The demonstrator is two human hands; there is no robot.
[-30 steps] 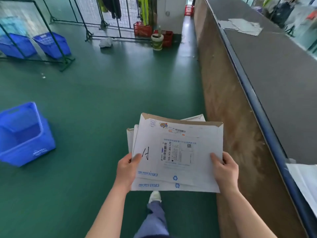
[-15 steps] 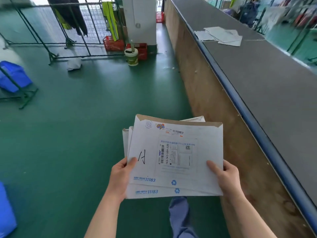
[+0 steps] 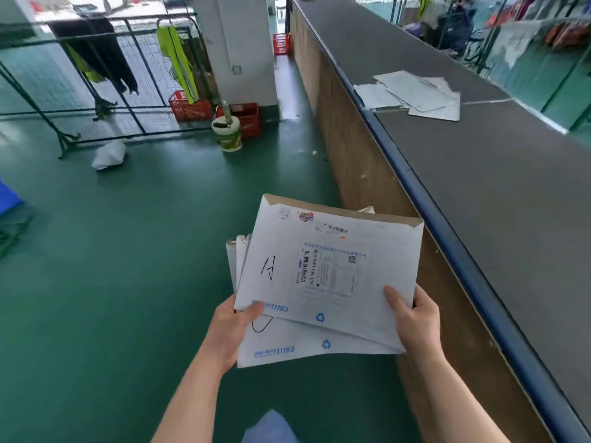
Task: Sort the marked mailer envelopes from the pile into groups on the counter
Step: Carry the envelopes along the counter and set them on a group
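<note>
Grey counter (image 3: 479,193) ran right of envelope stack (image 3: 319,343); right hand (image 3: 415,321) nearer, pinching top envelope (image 3: 329,270); left hand (image 3: 232,330) gripped stack; earlier group (image 3: 412,94) probably farther along.

Both hands, left hand (image 3: 235,330) and right hand (image 3: 415,321), grip a stack of white mailer envelopes (image 3: 329,276) beside the grey tabletop (image 3: 511,193), where more envelopes (image 3: 415,94) lie.
</note>
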